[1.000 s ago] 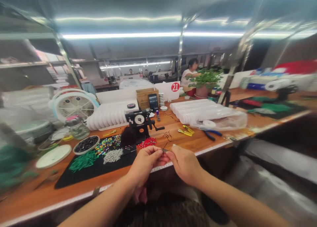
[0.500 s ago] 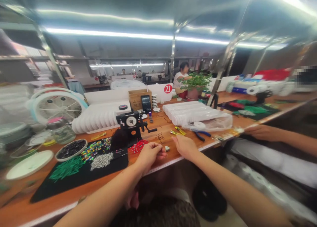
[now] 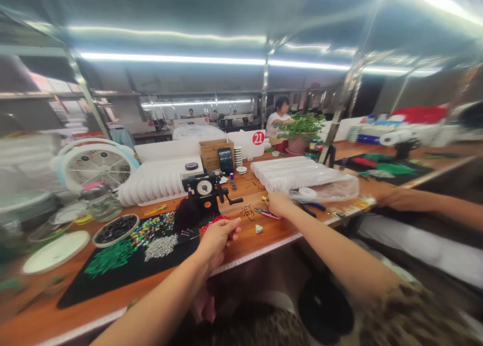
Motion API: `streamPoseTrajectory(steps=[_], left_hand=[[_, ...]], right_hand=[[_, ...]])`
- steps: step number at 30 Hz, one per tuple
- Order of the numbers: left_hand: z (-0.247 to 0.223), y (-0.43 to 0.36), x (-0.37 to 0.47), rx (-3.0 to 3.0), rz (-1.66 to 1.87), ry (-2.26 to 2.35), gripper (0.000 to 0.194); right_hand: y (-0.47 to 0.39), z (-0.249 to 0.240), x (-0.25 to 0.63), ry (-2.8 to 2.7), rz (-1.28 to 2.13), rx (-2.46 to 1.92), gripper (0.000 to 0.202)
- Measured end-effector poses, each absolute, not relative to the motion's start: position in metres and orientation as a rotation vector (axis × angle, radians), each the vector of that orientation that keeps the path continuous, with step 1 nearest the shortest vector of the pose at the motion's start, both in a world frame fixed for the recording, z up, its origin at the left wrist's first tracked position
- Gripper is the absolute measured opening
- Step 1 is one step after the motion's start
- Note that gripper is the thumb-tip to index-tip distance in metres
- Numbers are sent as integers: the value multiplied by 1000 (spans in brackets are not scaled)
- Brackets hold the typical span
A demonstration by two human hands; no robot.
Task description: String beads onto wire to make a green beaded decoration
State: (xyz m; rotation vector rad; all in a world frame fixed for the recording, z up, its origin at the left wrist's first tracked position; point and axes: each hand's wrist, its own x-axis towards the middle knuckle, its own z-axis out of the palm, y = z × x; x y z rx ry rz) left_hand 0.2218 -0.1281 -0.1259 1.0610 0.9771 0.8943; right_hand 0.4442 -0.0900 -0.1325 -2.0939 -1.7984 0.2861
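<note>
Above the table edge, my left hand [image 3: 220, 239] is closed with its thumb and finger pinched; what it holds is too small to name. Red beads [image 3: 213, 221] lie just behind it. My right hand [image 3: 281, 205] reaches over the table with its fingers round a yellow-handled tool [image 3: 265, 199]. A pair of pink-edged tweezers or snips [image 3: 267, 214] lies beside that hand. Between my hands a small white piece [image 3: 258, 229] rests on the wood, and short dark bits [image 3: 248, 212] are scattered behind it. A black machine with a dial and crank [image 3: 205, 187] stands behind my left hand.
On the left a black mat [image 3: 113, 280] bears green, silver and coloured pieces beside a bowl [image 3: 116, 230]. Wrapped white rolls [image 3: 294, 170] and blue pliers [image 3: 311, 207] lie behind my right hand. At right, another person's hand [image 3: 388, 197] rests by the table edge.
My right hand has moved forward to the yellow tool and its fingers have closed. My left hand has shifted slightly left, leaving the white piece in plain view.
</note>
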Motion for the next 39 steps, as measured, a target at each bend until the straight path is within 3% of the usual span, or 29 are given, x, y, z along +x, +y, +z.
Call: streamPoseTrajectory(steps=[6, 11, 13, 19, 25, 31, 39], left_hand=[[-119, -154, 208, 1069, 860, 959, 33], [-128, -194, 191, 1253, 766, 1027, 31], [-133, -208, 186, 1267, 722, 1023, 31], [-150, -233, 170, 923, 668, 901, 32], [-174, -242, 142, 705, 629, 843, 32], [-194, -244, 143, 911, 616, 931, 43], [-201, -236, 151, 955, 531, 1048, 42]], right_hand=[[-155, -132, 396, -1701, 535, -1700, 30], [-226, -155, 358, -1399, 1216, -1122, 29], [-242, -165, 346, -1242, 1326, -1040, 27], [-265, -189, 320, -1283, 1136, -1165, 34], [-269, -200, 315, -1317, 1342, -1122, 24], [-264, -199, 309, -1253, 1328, -1128, 17], [-265, -219, 312, -1315, 1177, -1082, 22]])
